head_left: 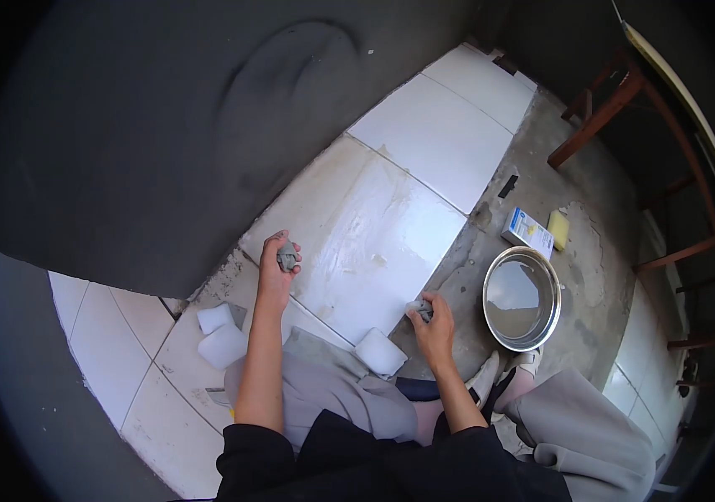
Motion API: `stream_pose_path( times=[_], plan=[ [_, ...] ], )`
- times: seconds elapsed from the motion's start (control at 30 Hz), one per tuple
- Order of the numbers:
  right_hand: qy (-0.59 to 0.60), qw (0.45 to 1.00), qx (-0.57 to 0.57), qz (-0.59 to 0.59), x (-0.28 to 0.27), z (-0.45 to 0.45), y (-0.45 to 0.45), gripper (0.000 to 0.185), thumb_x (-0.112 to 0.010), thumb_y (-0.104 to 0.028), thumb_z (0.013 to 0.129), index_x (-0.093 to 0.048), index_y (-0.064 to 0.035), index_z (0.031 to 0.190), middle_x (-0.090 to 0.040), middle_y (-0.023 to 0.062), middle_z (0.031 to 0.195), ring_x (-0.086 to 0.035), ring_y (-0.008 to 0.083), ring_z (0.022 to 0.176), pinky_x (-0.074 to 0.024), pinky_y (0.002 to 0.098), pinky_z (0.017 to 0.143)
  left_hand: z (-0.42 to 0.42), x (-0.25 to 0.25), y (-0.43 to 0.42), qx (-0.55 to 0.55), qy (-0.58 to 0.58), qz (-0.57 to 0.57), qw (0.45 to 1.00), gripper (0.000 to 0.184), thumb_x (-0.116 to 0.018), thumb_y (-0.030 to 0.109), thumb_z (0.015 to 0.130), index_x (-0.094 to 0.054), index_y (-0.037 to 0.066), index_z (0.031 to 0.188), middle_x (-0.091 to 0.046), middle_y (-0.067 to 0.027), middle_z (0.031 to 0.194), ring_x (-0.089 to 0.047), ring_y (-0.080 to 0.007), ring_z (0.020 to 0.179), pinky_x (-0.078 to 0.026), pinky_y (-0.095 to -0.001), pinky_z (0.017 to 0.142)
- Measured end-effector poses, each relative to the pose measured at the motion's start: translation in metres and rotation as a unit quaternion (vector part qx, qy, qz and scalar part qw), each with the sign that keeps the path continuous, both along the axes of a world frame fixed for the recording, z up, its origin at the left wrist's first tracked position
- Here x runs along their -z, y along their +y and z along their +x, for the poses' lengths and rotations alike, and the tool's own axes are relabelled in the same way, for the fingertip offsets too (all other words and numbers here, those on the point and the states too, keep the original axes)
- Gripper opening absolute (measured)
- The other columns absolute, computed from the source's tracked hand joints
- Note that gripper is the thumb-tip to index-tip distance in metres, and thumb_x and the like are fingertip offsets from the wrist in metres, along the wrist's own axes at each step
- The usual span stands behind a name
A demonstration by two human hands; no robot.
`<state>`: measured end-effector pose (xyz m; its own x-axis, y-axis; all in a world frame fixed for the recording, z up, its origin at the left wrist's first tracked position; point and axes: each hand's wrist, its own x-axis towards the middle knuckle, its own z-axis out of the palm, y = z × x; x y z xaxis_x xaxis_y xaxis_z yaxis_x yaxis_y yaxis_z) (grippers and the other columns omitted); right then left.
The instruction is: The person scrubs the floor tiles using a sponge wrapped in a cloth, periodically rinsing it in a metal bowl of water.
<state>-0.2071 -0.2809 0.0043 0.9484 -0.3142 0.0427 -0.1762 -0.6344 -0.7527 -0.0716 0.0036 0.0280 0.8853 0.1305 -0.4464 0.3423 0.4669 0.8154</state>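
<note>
My left hand (pixel 272 258) is closed around a crumpled grey cloth (pixel 288 256), held over the white floor tiles near the dark wall. Lower and to the right, my right hand (pixel 435 330) grips another crumpled grey cloth (pixel 421 310) near the tile's edge. Between and beyond my hands, a white tile (pixel 366 243) has whitish smears and a dull, dirty strip on its wall side. A white sponge-like block (pixel 380 352) lies near my knees. To the left of my left forearm are two more white blocks (pixel 222 345).
A metal basin (pixel 522 299) of greyish liquid stands on bare concrete to the right. Behind it lie a blue-and-white box (pixel 528 232), a yellow sponge (pixel 558 229) and a small black piece (pixel 508 186). Reddish wooden legs (pixel 596 121) stand at the right; the dark wall (pixel 140 151) borders the left.
</note>
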Motion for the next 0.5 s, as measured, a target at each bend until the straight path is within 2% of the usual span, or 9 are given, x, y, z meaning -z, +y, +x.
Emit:
stream_pose_path(
  times=[0.1,0.2,0.3,0.4,0.43,0.5],
  plan=[
    [-0.004,1.0,-0.018,0.013,-0.011,-0.007,0.006,0.036,-0.074,-0.01,0.079,-0.061,-0.0015,0.111,-0.064,0.0174,0.107,-0.058,0.0369,0.102,-0.0475,0.0437,0.087,-0.03,-0.008,-0.014,0.039,0.008,-0.012,0.999,0.04,-0.05,0.029,0.09,-0.056,0.006,0.122,-0.063,-0.0082,0.094,-0.058,-0.0166,0.078,-0.044,-0.0282,0.063],
    [-0.015,1.0,-0.004,0.025,-0.01,-0.01,0.003,0.036,-0.076,-0.012,0.078,-0.062,-0.0018,0.11,-0.066,0.0173,0.104,-0.062,0.0352,0.098,-0.0491,0.042,0.085,-0.068,-0.008,-0.028,0.039,0.028,-0.029,0.998,0.041,-0.049,0.029,0.09,-0.056,0.006,0.123,-0.064,-0.0087,0.097,-0.058,-0.0167,0.079,-0.045,-0.0281,0.063],
    [0.076,0.979,0.034,0.186,-0.018,-0.016,-0.004,0.038,-0.078,-0.015,0.076,-0.062,-0.0018,0.108,-0.069,0.0168,0.1,-0.066,0.0331,0.092,-0.051,0.04,0.082,-0.111,-0.007,-0.052,0.101,0.032,-0.002,0.994,0.037,-0.05,0.028,0.092,-0.057,0.008,0.122,-0.064,-0.0075,0.097,-0.058,-0.0143,0.079,-0.045,-0.0276,0.065],
    [0.082,0.967,0.012,0.242,-0.006,-0.02,-0.005,0.039,-0.08,-0.013,0.076,-0.061,-0.0004,0.108,-0.07,0.0126,0.096,-0.066,0.02,0.089,-0.0511,0.034,0.078,-0.141,-0.008,-0.077,0.153,0.046,0.041,0.986,0.036,-0.05,0.028,0.091,-0.057,0.009,0.121,-0.064,-0.0067,0.098,-0.057,-0.0136,0.08,-0.045,-0.0274,0.066],
    [0.065,0.973,0.004,0.22,-0.012,-0.021,-0.004,0.038,-0.079,-0.012,0.076,-0.061,-0.0005,0.108,-0.07,0.013,0.096,-0.066,0.0218,0.089,-0.051,0.0346,0.079,-0.148,-0.009,-0.08,0.167,0.054,0.056,0.983,0.036,-0.051,0.029,0.091,-0.058,0.009,0.121,-0.064,-0.0065,0.099,-0.057,-0.0134,0.08,-0.045,-0.0273,0.067],
    [0.037,0.984,-0.01,0.177,-0.028,-0.027,0.003,0.037,-0.079,-0.01,0.075,-0.061,-0.0006,0.107,-0.069,0.014,0.097,-0.067,0.0253,0.09,-0.051,0.0357,0.08,-0.155,-0.007,-0.076,0.129,0.051,0.022,0.99,0.037,-0.051,0.03,0.091,-0.058,0.009,0.121,-0.064,-0.0064,0.1,-0.057,-0.0134,0.081,-0.045,-0.0275,0.067]
  ],
)
